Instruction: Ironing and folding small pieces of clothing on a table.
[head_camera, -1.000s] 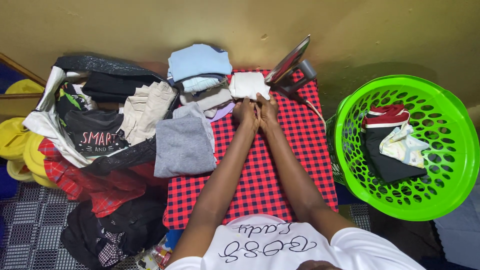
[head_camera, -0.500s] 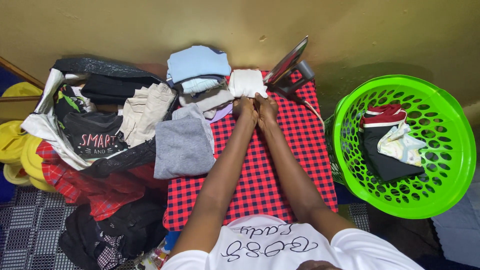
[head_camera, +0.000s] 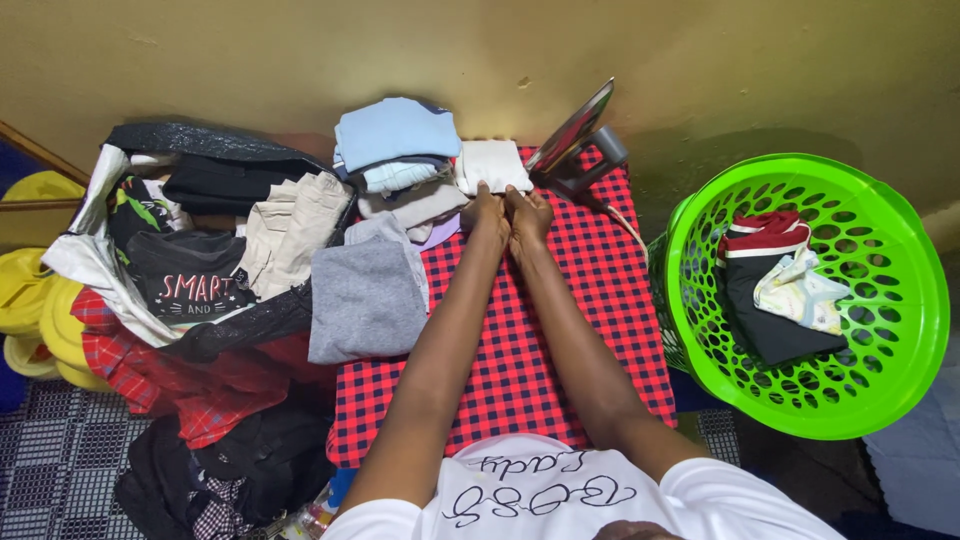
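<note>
A small folded white cloth (head_camera: 492, 163) lies at the far end of the red-and-black checked board (head_camera: 560, 330). My left hand (head_camera: 485, 215) and my right hand (head_camera: 528, 213) are side by side, fingers resting on the cloth's near edge and pressing it flat. An iron (head_camera: 578, 140) stands tilted up just right of the cloth. A stack of folded clothes with a light blue piece (head_camera: 396, 132) on top sits just left of the cloth.
A folded grey garment (head_camera: 367, 293) lies on the board's left side. A heap of mixed clothes (head_camera: 200, 270) fills the left. A green perforated basket (head_camera: 895, 260) on the right holds a few garments. A yellow wall runs behind.
Both hands have slid the white cloth further away toward the wall, and their fingers now lie flatter on its near edge.
</note>
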